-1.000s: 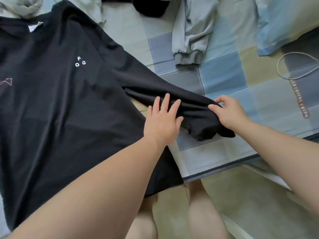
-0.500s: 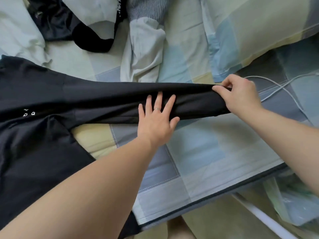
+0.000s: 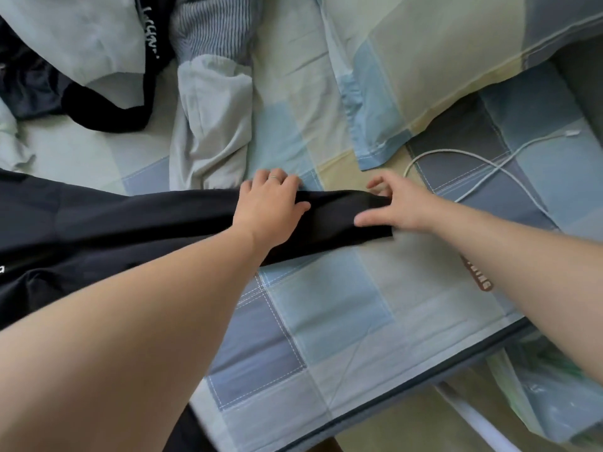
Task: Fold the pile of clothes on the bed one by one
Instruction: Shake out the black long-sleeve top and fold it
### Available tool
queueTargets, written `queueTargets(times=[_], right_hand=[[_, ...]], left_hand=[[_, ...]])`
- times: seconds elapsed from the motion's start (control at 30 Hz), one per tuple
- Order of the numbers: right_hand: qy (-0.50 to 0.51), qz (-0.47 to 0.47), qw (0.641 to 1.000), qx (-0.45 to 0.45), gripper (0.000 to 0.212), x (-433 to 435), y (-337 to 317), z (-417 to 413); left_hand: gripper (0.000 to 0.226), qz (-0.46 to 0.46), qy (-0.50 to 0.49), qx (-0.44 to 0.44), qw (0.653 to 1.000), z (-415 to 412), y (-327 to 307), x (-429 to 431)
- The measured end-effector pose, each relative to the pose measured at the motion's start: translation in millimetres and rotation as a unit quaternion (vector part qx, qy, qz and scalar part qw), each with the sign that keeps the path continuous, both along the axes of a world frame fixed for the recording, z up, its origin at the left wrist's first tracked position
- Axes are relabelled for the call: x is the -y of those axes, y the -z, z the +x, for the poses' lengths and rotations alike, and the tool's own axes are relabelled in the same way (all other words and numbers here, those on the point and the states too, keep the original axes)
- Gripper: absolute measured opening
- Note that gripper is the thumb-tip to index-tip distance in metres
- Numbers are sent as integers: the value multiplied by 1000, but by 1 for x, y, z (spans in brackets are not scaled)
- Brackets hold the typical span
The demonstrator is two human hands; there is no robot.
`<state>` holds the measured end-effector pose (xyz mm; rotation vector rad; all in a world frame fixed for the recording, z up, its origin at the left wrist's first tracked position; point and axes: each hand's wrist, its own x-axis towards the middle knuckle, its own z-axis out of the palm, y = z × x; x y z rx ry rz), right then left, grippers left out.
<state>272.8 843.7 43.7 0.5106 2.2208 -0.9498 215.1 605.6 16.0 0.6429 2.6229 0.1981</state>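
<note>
A black sweatshirt (image 3: 98,230) lies on the checked bed sheet (image 3: 326,321), its body off to the left. One sleeve (image 3: 329,220) stretches flat to the right. My left hand (image 3: 267,207) lies on the middle of that sleeve, with its fingers curled over the far edge and the thumb on top. My right hand (image 3: 398,207) hovers at the cuff end with fingers spread and loose. Its thumb touches the cuff.
Several unfolded clothes (image 3: 98,44) are heaped at the back left, and a pale grey garment (image 3: 212,125) lies just beyond the sleeve. A pillow (image 3: 440,60) and a white cable (image 3: 473,177) lie at the right. The bed edge (image 3: 408,396) runs close in front.
The sleeve now lies flat and straight on the sheet. My right hand has let go of the cuff and opened. My left hand's fingers have curled over the sleeve's far edge.
</note>
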Motion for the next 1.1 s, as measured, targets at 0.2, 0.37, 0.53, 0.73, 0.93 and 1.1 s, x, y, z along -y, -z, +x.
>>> queueTargets(times=[0.2, 0.37, 0.53, 0.73, 0.93, 1.1], right_hand=[[90, 14, 996, -19, 17, -7, 13, 15], [375, -165, 912, 1, 18, -15, 12, 16], [336, -16, 942, 1, 15, -16, 26, 21], [246, 74, 966, -10, 31, 3, 22, 13], [212, 207, 953, -59, 34, 13, 9, 22], [29, 165, 959, -227, 42, 108, -3, 23]], left_hand=[[27, -44, 14, 24, 999, -5, 1, -22], [22, 31, -75, -42, 996, -10, 2, -45], [22, 4, -53, -23, 998, -10, 9, -48], [42, 36, -52, -104, 993, 5, 5, -33], [49, 9, -34, -106, 994, 35, -6, 44], [55, -49, -153, -98, 982, 41, -14, 142]])
